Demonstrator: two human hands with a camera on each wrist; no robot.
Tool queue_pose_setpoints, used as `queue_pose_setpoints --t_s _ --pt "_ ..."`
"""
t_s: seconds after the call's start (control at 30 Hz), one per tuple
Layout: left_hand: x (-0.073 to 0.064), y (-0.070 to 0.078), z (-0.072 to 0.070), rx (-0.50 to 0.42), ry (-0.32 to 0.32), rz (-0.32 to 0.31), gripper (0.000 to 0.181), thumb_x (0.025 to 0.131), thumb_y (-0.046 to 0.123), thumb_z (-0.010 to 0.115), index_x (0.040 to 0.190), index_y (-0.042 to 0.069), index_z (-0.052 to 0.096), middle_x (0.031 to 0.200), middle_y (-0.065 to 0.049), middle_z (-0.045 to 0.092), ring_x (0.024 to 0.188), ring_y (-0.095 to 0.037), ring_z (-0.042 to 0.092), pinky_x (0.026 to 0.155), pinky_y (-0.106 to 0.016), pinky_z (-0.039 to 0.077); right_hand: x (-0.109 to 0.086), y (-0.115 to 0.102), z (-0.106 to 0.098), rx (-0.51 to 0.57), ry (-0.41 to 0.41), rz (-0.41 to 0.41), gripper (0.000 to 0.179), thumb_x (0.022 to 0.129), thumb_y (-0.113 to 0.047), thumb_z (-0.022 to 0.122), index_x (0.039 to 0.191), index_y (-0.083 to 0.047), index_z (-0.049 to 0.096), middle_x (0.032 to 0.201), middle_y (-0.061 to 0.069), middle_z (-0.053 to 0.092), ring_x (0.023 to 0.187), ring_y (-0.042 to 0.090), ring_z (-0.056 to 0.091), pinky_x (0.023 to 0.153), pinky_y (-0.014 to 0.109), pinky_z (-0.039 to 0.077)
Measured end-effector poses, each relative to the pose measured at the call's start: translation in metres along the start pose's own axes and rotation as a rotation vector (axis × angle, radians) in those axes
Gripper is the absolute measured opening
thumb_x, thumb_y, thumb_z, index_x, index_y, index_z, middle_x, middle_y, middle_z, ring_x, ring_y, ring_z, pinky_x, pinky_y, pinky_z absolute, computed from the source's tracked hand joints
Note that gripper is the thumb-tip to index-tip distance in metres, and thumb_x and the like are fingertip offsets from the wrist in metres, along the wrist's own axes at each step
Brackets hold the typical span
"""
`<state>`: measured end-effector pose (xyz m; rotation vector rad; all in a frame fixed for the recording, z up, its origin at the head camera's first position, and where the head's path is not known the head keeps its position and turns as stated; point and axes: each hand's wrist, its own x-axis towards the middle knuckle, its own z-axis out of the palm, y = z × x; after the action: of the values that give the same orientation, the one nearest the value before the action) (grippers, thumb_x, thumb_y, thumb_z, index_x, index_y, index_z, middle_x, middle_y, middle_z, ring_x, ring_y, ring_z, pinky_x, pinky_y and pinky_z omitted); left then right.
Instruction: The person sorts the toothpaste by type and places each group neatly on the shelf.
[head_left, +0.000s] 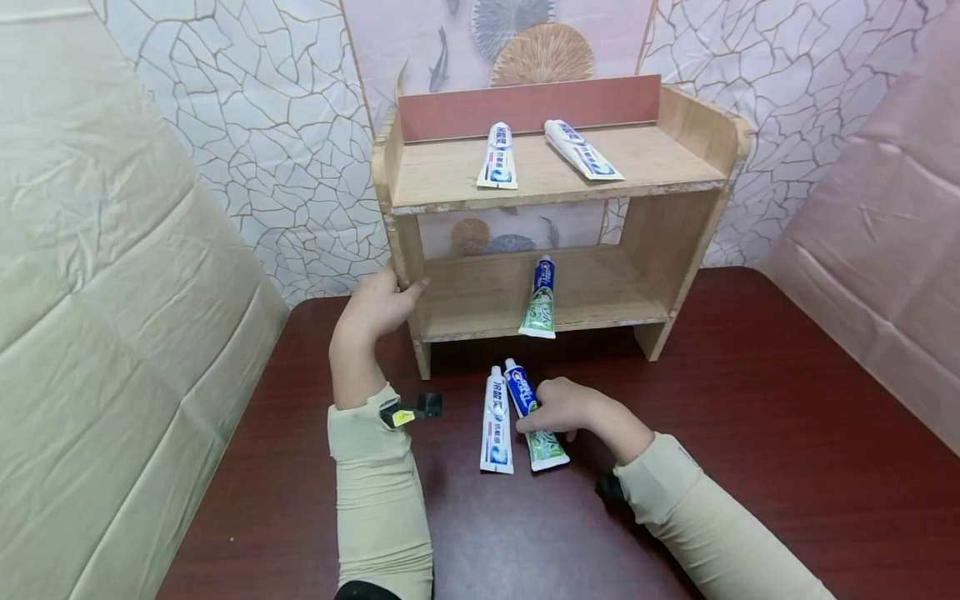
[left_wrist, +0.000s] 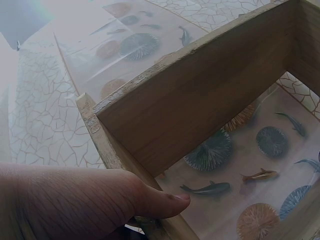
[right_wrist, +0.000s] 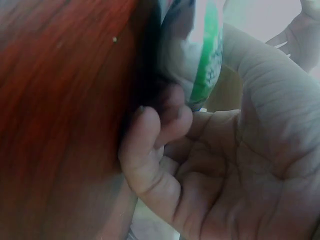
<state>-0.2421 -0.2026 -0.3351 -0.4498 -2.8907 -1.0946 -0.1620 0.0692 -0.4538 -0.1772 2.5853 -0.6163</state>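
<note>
Three tubes (head_left: pixel 537 310) are lying on the far shelf (head_left: pixel 600 283) the left hand (head_left: pixel 373 308) is gripping, while the right hand (head_left: pixel 579 408) is pinching a near green-blue tube (head_left: pixel 546 450), leaving one white tube (head_left: pixel 497 425).

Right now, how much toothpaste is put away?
Looks done: one white-and-blue toothpaste tube and its twin lie atop the brown wooden shelf unit, and a blue-and-green tube on its lower level. Underway: the right hand grips a second blue-and-green tube. Probably left: another white-and-blue tube on the dark red table.
</note>
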Motion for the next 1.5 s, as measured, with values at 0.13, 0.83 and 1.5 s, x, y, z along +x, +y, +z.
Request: queue_pose_setpoints --t_s 0.13,0.83,1.5 --pt "-0.0004 -0.001 -0.0006 0.002 -0.002 -0.005 0.065 0.096 0.051 0.049 0.146 0.013 0.033 0.14 -0.016 0.054 0.127 -0.032 0.054 0.107 -0.049 0.041 0.0024 0.0004 0.0022 -0.025 0.039 0.002 0.036 0.079 -0.043 0.072 0.08 -0.008 0.061 0.073 0.006 0.063 0.057 0.019 0.061 0.048 0.032 0.053" --pt "-0.0016 -0.0014 -0.0002 0.0 0.006 -0.018 0.064 0.096 0.052 0.049 0.145 0.014 0.034 0.14 -0.016 0.054 0.129 -0.031 0.052 0.108 -0.048 0.041 0.0042 0.0031 0.0015 0.03 0.053 -0.014 0.034 0.083 -0.04 0.071 0.074 -0.009 0.062 0.056 0.0 0.053 0.048 0.017 0.056 0.047 0.032 0.054" --pt "-0.0007 -0.001 0.0005 0.002 -0.001 -0.009 0.062 0.096 0.051 0.049 0.144 0.013 0.035 0.139 -0.017 0.054 0.13 -0.032 0.051 0.109 -0.049 0.039 0.0047 0.0071 0.004 0.012 0.077 -0.033 0.035 0.081 -0.041 0.072 0.069 -0.01 0.062 0.056 0.0 0.055 0.048 0.018 0.058 0.046 0.031 0.053"
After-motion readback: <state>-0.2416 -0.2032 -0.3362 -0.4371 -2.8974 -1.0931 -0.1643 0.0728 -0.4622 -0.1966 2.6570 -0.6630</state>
